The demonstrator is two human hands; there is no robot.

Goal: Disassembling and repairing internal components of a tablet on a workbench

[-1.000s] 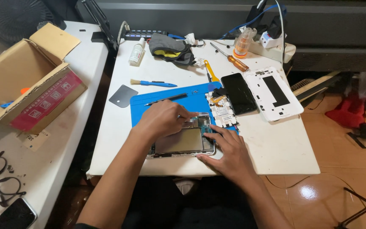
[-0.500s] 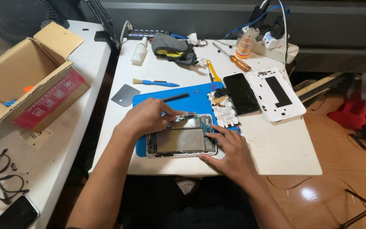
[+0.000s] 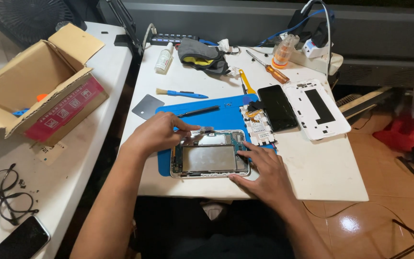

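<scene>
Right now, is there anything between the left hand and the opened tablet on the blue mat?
Nothing visible stands between them. The left hand is already at the top edge of the opened tablet, pinching a small grey part just above it. The right hand rests against the tablet's right end. The black spudger lies farther back on the blue mat.

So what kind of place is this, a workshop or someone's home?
Probably a small electronics repair bench, perhaps at home. An opened tablet lies on a blue work mat, its white back cover set aside, with a screwdriver and brush nearby.
</scene>
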